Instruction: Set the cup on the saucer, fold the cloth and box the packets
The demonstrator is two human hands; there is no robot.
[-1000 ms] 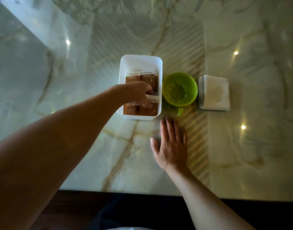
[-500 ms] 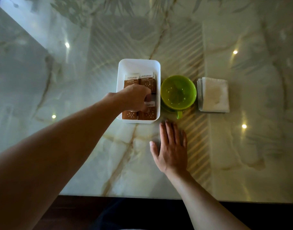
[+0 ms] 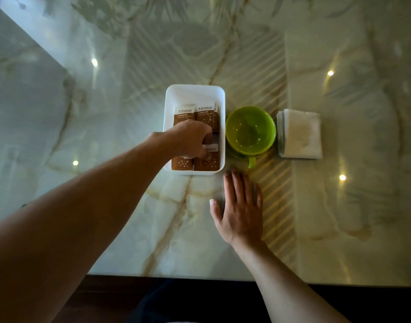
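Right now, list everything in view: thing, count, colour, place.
box: one, white, middle of the table, left of the cup.
packets: at least four visible, brown with white tops, lying flat inside the box; some are partly hidden by the left hand.
cup: one, green, empty, on the saucer, handle toward the person.
saucer: one, green, mostly hidden under the cup.
cloth: one, white, folded square, right of the cup.
table: one, pale veined marble, glossy.
left hand: in the box, fingers curled down onto a packet.
right hand: flat on the table, near the box's front corner.
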